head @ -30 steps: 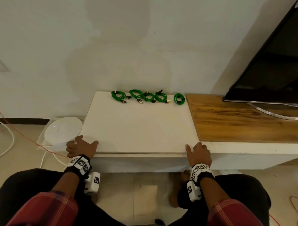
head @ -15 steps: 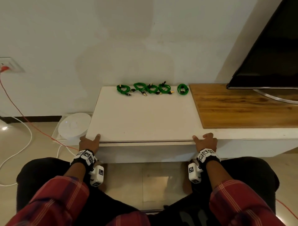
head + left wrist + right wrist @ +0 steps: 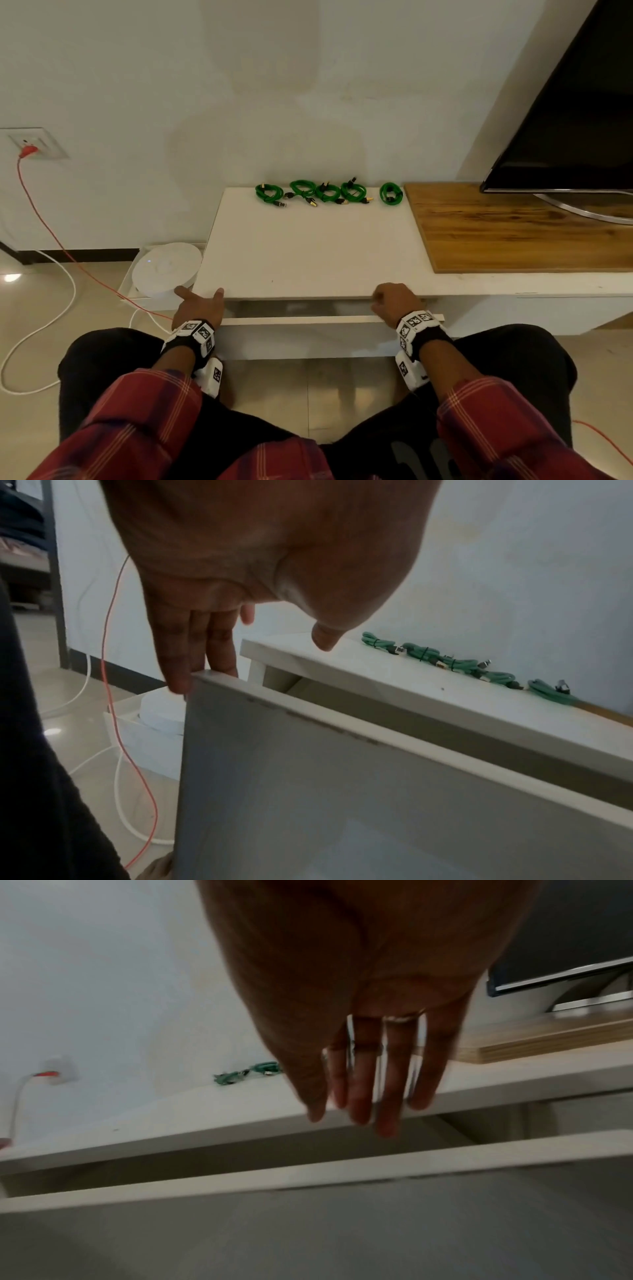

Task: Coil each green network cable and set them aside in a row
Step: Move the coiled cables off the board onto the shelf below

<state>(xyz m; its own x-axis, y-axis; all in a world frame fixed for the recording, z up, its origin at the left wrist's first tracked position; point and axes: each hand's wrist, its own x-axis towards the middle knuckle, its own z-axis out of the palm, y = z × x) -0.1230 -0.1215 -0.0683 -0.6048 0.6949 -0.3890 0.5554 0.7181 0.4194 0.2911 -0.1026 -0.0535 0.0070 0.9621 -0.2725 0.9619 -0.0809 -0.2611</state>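
Observation:
Several coiled green network cables (image 3: 329,193) lie in a row along the back edge of the white tabletop (image 3: 308,246), from the leftmost coil (image 3: 269,193) to the rightmost coil (image 3: 390,194). The row of cables (image 3: 455,665) also shows in the left wrist view, and part of the row (image 3: 246,1073) in the right wrist view. My left hand (image 3: 198,305) is at the front left corner, fingers (image 3: 195,653) straight and touching the top corner of the drawer front (image 3: 342,791). My right hand (image 3: 394,301) hangs over the front edge, fingers (image 3: 359,1091) loosely straight and holding nothing.
A wooden board (image 3: 513,233) and a black TV (image 3: 575,120) occupy the right side of the unit. A round white device (image 3: 166,269) sits low at the left. A red cord (image 3: 51,233) runs from a wall socket (image 3: 30,144); a white cord (image 3: 41,329) loops across the floor.
Both hands have slid back off the tabletop to its front edge. A gap now shows between the tabletop and the drawer front. The cables have not moved.

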